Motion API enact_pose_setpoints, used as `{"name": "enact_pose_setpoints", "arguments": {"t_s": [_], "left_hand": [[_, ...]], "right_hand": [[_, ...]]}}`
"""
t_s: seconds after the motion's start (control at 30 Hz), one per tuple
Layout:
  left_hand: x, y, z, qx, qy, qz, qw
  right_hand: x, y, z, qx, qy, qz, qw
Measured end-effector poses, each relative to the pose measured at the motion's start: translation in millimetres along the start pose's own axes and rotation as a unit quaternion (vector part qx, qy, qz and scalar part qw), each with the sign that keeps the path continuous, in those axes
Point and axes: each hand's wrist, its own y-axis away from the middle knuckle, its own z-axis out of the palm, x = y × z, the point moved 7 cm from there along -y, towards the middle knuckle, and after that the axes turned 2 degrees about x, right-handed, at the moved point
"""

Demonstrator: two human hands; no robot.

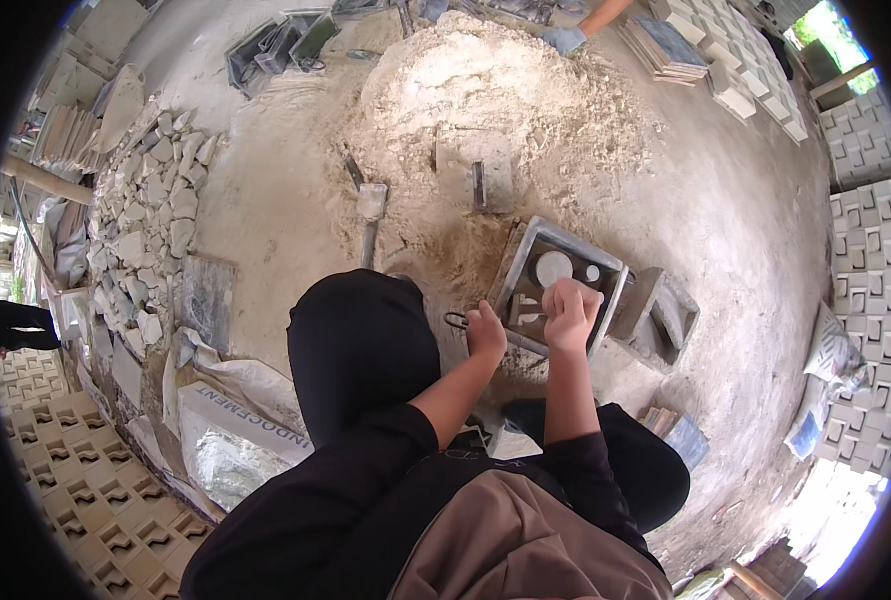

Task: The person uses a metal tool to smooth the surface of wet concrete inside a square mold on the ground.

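A rectangular grey metal mould (617, 290) lies on the ground in front of me, tilted to the right. Inside it sit a large pale round disc (553, 267), a smaller round piece (592, 272) and other raised shapes. My left hand (485, 334) is closed at the mould's near left corner, where a dark metal loop handle (455, 320) sticks out from the fingers. My right hand (570, 314) is a closed fist over the mould's near right part; anything inside it is hidden.
A pale powder heap (465, 80) rises ahead, with another person's gloved hand (565, 39) at its far side. A second mould (657, 318) stands right of mine. A shovel-like tool (371, 205) and small trowel-like block (479, 186) lie ahead. Broken stones (150, 195) fill the left.
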Motion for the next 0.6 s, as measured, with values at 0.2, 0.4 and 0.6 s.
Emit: {"name": "enact_pose_setpoints", "arguments": {"t_s": [0.2,0.4,0.6], "left_hand": [[5,23,28,-0.019,0.054,-0.040,0.998],[-13,7,11,0.014,0.048,-0.012,0.999],[5,0,0,0.018,0.008,0.036,0.999]], "right_hand": [[-3,12,-30,-0.025,0.048,-0.038,0.998],[-5,23,-1,-0.092,0.121,-0.053,0.987],[-8,14,18,-0.135,0.125,-0.006,0.983]]}}
